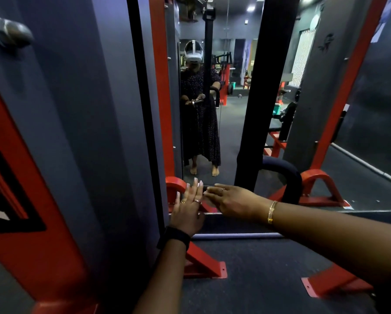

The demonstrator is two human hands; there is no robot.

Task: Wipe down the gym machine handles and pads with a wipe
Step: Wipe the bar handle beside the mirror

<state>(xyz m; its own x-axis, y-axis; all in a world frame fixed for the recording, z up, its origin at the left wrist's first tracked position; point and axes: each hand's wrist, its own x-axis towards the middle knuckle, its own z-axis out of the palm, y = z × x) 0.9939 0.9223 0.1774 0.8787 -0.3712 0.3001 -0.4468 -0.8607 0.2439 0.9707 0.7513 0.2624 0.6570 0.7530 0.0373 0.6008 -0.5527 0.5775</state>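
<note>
My left hand (187, 206) is low in the middle, fingers stretched upward, its palm against a short chrome cable handle (209, 202) that shows only as a pale sliver between my hands. My right hand (232, 200) reaches in from the right and lies flat over the same handle, fingertips touching my left hand. No wipe shows plainly; my hands hide whatever is under them. The handle's black strap (269, 87) rises steeply above, and its black padded loop (287, 175) curves to the right of my right hand. The mirror (233, 132) ahead reflects both hands on the chrome handle.
A grey and red machine column (60, 132) fills the left side, close to my left arm. Red frame feet (203, 266) (332, 285) are bolted to the dark floor below my arms. The mirror reflects more red machines and a standing person.
</note>
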